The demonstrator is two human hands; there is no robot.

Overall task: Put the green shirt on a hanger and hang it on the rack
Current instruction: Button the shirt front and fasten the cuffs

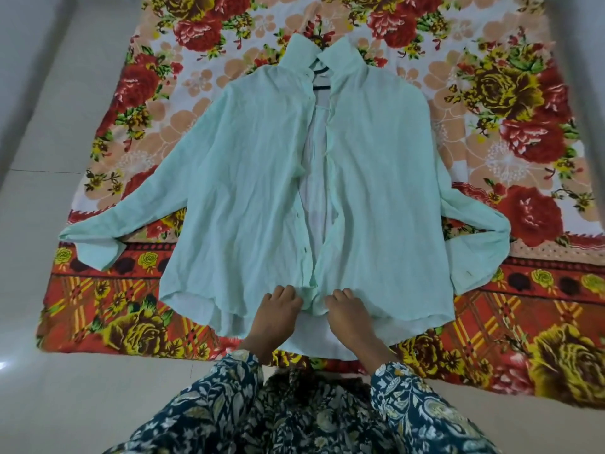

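Observation:
A pale green long-sleeved shirt (258, 178) lies spread flat, front up and unbuttoned, with both sleeves stretched out to the sides. A dark hanger (322, 80) sits inside it; only a short piece shows at the open collar. My left hand (276, 314) grips the bottom edge of the left front panel. My right hand (347, 314) grips the bottom edge of the right front panel beside it. The two hands are close together at the hem, fingers curled into the cloth. No rack is in view.
The shirt lies on a red and orange floral blanket (523, 132) spread over a pale tiled floor (45, 132). My dark floral sleeves and lap fill the bottom of the view.

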